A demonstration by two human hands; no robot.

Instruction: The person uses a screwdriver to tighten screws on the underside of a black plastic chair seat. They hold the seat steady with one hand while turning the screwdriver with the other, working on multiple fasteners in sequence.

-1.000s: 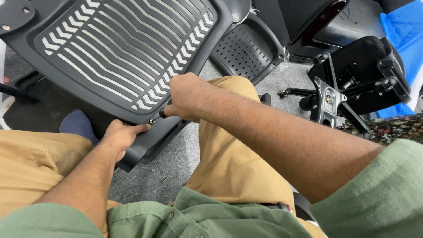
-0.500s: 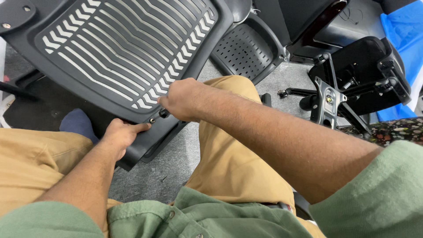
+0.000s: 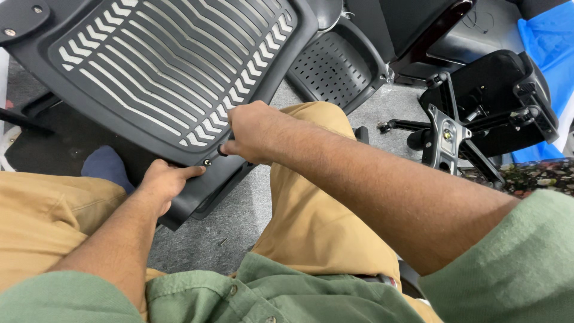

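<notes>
A black slatted plastic chair back panel (image 3: 161, 66) leans between my knees, its lower bracket (image 3: 209, 182) toward me. My left hand (image 3: 164, 182) presses on the bracket's edge, fingers pointing at a small screw (image 3: 207, 162) at the panel's bottom corner. My right hand (image 3: 254, 128) is closed around a dark tool handle (image 3: 222, 151) just to the right of that screw. The tool's tip is hidden by my fingers.
A perforated black seat shell (image 3: 335, 66) lies behind my right knee. A chair tilt mechanism with metal plate (image 3: 445, 140) and a black chair base (image 3: 496, 101) lie at right on grey floor (image 3: 215, 233). Blue sheeting (image 3: 553, 36) hangs far right.
My right hand has shifted slightly at the screw, as if turning the tool. The left hand and the panel have stayed in place.
</notes>
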